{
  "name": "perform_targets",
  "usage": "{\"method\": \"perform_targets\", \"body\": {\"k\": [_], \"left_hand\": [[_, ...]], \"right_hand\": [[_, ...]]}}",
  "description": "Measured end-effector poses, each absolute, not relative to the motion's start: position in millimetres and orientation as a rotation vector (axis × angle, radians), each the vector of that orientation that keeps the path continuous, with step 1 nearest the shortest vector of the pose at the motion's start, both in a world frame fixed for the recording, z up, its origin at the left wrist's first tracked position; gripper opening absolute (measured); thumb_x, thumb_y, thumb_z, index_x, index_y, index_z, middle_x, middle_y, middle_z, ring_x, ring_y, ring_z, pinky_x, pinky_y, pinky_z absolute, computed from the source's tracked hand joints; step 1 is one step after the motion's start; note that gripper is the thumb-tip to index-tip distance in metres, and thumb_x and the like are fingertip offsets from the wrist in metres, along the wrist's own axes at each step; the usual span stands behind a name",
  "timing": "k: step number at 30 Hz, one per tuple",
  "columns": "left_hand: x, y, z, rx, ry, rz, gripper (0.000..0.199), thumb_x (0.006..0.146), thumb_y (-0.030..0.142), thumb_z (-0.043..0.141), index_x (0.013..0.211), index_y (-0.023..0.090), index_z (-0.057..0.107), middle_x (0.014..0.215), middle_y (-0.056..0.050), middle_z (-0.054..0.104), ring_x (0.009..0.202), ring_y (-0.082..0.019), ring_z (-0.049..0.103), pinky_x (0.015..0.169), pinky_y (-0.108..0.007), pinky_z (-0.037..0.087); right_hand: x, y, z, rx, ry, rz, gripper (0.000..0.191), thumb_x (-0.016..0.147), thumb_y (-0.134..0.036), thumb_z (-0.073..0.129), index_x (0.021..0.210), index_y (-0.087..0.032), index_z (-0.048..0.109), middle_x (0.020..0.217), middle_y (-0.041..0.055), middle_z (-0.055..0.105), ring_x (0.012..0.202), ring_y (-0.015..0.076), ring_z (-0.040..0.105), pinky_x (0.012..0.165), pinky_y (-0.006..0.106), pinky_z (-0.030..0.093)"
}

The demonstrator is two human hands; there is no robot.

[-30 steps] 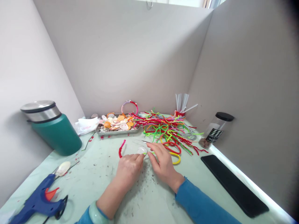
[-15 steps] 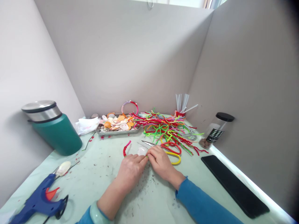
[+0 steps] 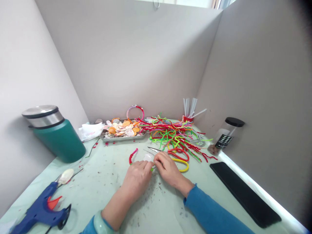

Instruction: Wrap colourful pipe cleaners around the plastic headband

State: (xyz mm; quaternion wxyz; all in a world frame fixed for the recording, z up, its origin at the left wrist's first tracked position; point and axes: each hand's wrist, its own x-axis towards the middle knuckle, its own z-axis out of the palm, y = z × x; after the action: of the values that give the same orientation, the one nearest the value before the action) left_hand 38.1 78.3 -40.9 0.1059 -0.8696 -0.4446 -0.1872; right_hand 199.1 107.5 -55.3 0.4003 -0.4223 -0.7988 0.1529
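If left hand [image 3: 137, 177] slackens its closed grip on the curved red-and-green fuzzy strip [image 3: 133, 155], it may twist; right hand [image 3: 168, 169] pinched, contents unclear.

Plain grey walls [image 3: 126, 58] close in the pale green worktop [image 3: 102, 182] at left, back and right. Daylight shows at a window [image 3: 192, 2] above the back; a diagonal shadow [image 3: 195, 61] crosses toward the right corner.

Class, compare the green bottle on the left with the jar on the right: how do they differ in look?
The green bottle is opaque, while the jar is see-through, showing brown contents. The bottle's lid is silvery; the jar's lid is black. Both have their lids on.
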Motion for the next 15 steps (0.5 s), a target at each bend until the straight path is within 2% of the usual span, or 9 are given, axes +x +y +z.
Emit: {"method": "perform_targets", "body": {"k": [5, 9, 15], "left_hand": [[37.1, 77.9, -41.5, -2.648, -1.399, -0.695, 0.012, 0.086, 0.023, 0.043, 0.094, 0.017, 0.049, 0.082, -0.006, 0.063, 0.076, -0.020, 0.060, 0.066, -0.031, 0.044], [37.6, 77.6, -39.8, -2.637, -1.515, -0.654, 0.017, 0.088, 0.024, 0.039, 0.101, 0.017, 0.048, 0.077, -0.005, 0.064, 0.071, -0.020, 0.061, 0.061, -0.029, 0.042], [39.8, 75.3, -38.3, -2.592, -1.524, -0.477, 0.014, 0.087, 0.022, 0.039, 0.086, 0.019, 0.052, 0.065, -0.002, 0.062, 0.060, -0.019, 0.059, 0.052, -0.026, 0.034]], "right_hand": [[200.0, 106.6, -55.6, -1.053, -1.972, 0.352, 0.014, 0.087, -0.013, 0.042, 0.076, -0.019, 0.046, 0.080, 0.0040, 0.053, 0.079, 0.0189, 0.047, 0.072, 0.032, 0.039], [200.4, 104.2, -53.7, -1.032, -1.944, 0.260, 0.013, 0.090, -0.015, 0.039, 0.079, -0.018, 0.046, 0.085, 0.0063, 0.053, 0.083, 0.0198, 0.047, 0.075, 0.035, 0.039], [199.4, 99.8, -48.8, -0.943, -1.993, 0.163, 0.012, 0.090, -0.015, 0.038, 0.083, -0.018, 0.048, 0.092, 0.0085, 0.054, 0.087, 0.0208, 0.047, 0.078, 0.037, 0.039]]}}
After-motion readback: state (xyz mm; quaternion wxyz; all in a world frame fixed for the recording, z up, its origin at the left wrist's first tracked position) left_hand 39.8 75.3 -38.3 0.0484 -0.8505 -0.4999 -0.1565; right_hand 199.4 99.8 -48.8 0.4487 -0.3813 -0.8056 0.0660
